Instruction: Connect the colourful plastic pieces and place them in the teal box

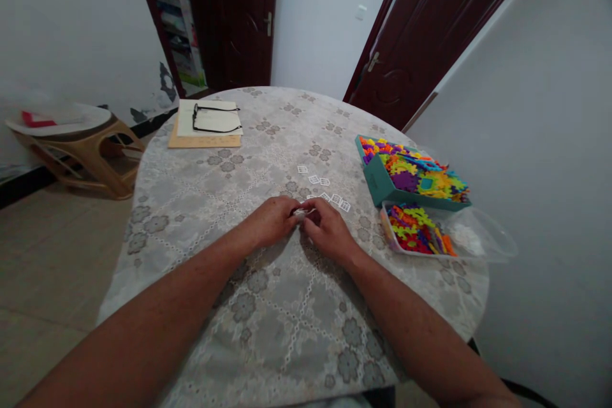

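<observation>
My left hand (277, 218) and my right hand (327, 227) meet over the middle of the table, fingertips close together. Between them is a small white plastic piece (301, 211), mostly covered by the fingers. Both hands are closed in a pinch on it. Just beyond the fingers lie several flat white square pieces with window-like openings, such as one white square piece (336, 199) near my right hand and another white square piece (303, 169) farther back.
At the right stand a teal box (382, 185) of colourful plastic pieces and a clear plastic tub (392, 239) with more pieces and white ones. Black-framed glasses (195, 118) rest on papers (186, 109) at the back left. A patterned cloth (268, 344) covers the table. A stool (95, 153) stands left.
</observation>
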`<state>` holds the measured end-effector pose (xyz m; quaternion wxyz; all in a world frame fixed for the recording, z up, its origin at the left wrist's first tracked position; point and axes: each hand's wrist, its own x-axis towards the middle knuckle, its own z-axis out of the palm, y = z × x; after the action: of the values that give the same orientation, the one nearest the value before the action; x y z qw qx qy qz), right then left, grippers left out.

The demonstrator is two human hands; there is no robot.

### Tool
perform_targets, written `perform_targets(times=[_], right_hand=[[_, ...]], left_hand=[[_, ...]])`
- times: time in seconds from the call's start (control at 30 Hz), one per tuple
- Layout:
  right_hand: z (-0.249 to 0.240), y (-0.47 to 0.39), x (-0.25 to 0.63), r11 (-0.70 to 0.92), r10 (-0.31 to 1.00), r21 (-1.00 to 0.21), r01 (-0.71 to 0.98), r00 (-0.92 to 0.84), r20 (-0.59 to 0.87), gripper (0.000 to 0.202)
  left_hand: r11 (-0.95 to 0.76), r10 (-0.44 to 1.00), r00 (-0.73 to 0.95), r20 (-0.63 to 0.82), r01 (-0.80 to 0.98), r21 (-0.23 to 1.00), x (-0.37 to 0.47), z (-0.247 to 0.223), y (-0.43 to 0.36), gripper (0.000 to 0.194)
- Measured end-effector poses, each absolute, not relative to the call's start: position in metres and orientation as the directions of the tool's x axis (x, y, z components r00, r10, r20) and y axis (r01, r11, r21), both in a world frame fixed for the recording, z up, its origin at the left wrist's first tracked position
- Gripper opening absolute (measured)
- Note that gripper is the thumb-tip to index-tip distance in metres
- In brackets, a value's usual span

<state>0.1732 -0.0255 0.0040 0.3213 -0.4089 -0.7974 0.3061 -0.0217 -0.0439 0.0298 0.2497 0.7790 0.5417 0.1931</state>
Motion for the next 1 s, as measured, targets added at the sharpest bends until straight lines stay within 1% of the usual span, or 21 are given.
perform_targets(times=[0.07,0.1,0.17,0.2,0.23,0.3,0.37,0.43,0.57,0.67,0.87,1.0], right_hand=[[0.006,-0.019,0.18,0.497,0.854,-0.718,0.486,-0.422,0.305,0.031],[0.008,-0.014,0.186,0.511,0.856,-0.67,0.538,-0.39,0.339,0.031],[0.01,-0.003,0.2,0.493,0.864,-0.529,0.69,-0.32,0.389,0.032],[0.011,0.002,0.208,0.452,0.876,-0.451,0.77,-0.288,0.386,0.034],[0.011,0.007,0.216,0.396,0.896,-0.375,0.838,-0.262,0.36,0.036],[0.009,0.015,0.229,0.29,0.939,-0.249,0.924,-0.224,0.26,0.038],[0.007,0.021,0.236,0.246,0.963,-0.182,0.952,-0.218,0.161,0.036],[0.004,0.026,0.237,0.254,0.965,-0.181,0.95,-0.236,0.114,0.036],[0.0,0.034,0.226,0.325,0.945,-0.258,0.91,-0.305,0.118,0.039],[-0.001,0.033,0.217,0.418,0.908,-0.321,0.85,-0.402,0.118,0.035],[0.004,0.016,0.202,0.582,0.805,-0.419,0.697,-0.566,0.176,0.025],[0.009,0.007,0.197,0.614,0.774,-0.459,0.642,-0.604,0.191,0.024]], left_hand=[[-0.284,0.949,0.309,0.064,0.745,0.604,-0.022,0.029,-0.043,0.023],[-0.282,0.951,0.301,0.073,0.744,0.606,-0.023,0.028,-0.043,0.023],[-0.287,0.951,0.297,0.086,0.745,0.601,-0.024,0.026,-0.042,0.025],[-0.296,0.949,0.299,0.097,0.748,0.594,-0.025,0.025,-0.042,0.026],[-0.307,0.946,0.305,0.106,0.75,0.585,-0.026,0.024,-0.041,0.026],[-0.325,0.941,0.316,0.118,0.758,0.566,-0.026,0.022,-0.041,0.027],[-0.327,0.941,0.317,0.115,0.773,0.544,-0.026,0.022,-0.041,0.027],[-0.32,0.944,0.312,0.107,0.784,0.531,-0.025,0.021,-0.041,0.026],[-0.284,0.957,0.269,0.108,0.795,0.535,-0.022,0.017,-0.038,0.026],[-0.274,0.96,0.259,0.108,0.789,0.55,-0.02,0.011,-0.034,0.026],[-0.285,0.956,0.271,0.109,0.787,0.546,-0.02,0.008,-0.032,0.029],[-0.306,0.95,0.287,0.125,0.768,0.563,-0.022,0.008,-0.032,0.029]])
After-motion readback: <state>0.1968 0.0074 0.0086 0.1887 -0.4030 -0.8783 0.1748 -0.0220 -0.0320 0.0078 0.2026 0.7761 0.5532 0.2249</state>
